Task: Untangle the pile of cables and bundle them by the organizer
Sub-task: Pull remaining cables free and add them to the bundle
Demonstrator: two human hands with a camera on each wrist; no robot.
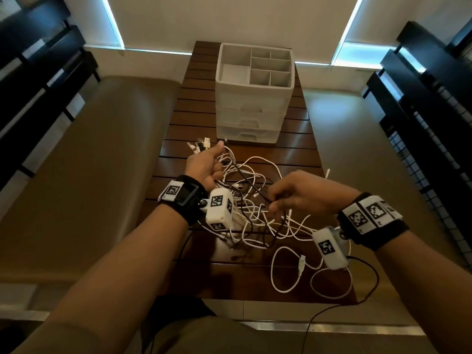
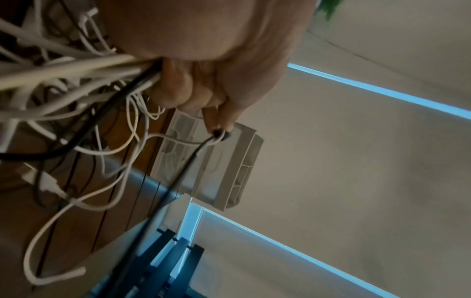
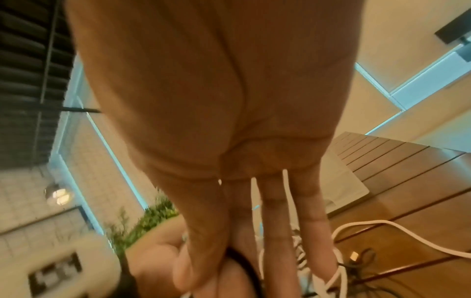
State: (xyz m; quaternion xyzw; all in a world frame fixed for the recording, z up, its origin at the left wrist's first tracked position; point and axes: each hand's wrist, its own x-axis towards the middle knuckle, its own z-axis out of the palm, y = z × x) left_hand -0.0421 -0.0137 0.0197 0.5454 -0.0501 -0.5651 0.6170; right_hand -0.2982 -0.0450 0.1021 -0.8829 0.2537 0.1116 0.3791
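Observation:
A tangled pile of white and black cables (image 1: 255,218) lies mid-table on the dark slatted table (image 1: 255,282). My left hand (image 1: 219,149) is raised over its far left side. In the left wrist view its curled fingers (image 2: 178,88) grip a bundle of white cables (image 2: 76,66), and the fingertips pinch a black cable (image 2: 178,181) together with a white one. My right hand (image 1: 272,203) hovers over the pile's right side and pinches a black cable (image 1: 245,180) between thumb and forefinger. The white organizer (image 1: 252,98), with open top compartments and drawers, stands behind the pile.
Several cable plugs (image 1: 199,145) lie left of the organizer's base. A loose white cable loop (image 1: 283,290) lies near the table's front edge. A thin black wire (image 1: 367,297) trails from my right wrist over the front right corner. Padded benches (image 1: 102,162) flank the table.

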